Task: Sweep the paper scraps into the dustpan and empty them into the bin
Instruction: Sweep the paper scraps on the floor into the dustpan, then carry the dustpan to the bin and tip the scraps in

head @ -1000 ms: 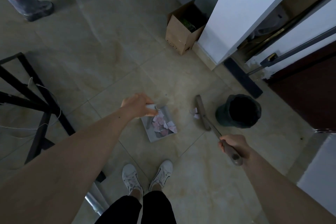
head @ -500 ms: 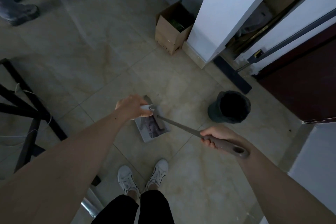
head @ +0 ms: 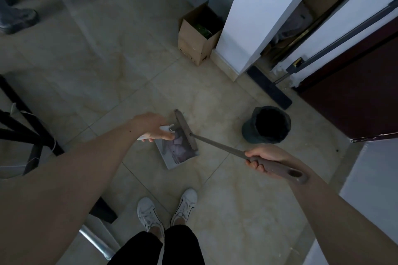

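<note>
A light grey dustpan [head: 172, 162] lies on the tiled floor in front of my feet, with pink and white paper scraps [head: 179, 146] inside it. My left hand [head: 151, 126] grips the dustpan's white handle from above. My right hand [head: 266, 158] is closed on the grey-brown handle of a broom [head: 217, 146]. The broom's head [head: 185, 130] rests along the dustpan's right edge, over the scraps. A dark round bin [head: 267, 125] stands open on the floor to the right of the dustpan.
An open cardboard box [head: 197, 44] sits against a white pillar [head: 254, 15]. A dark floor mat [head: 269, 87] and a dark red door [head: 353, 97] are at the right. Black metal furniture legs [head: 23, 127] stand at the left. Another person's shoes [head: 15, 15] are at the far left.
The broom head has swept left from beside the bin, across the loose scraps, onto the dustpan. My right hand has swung the handle lower. My left hand still holds the dustpan.
</note>
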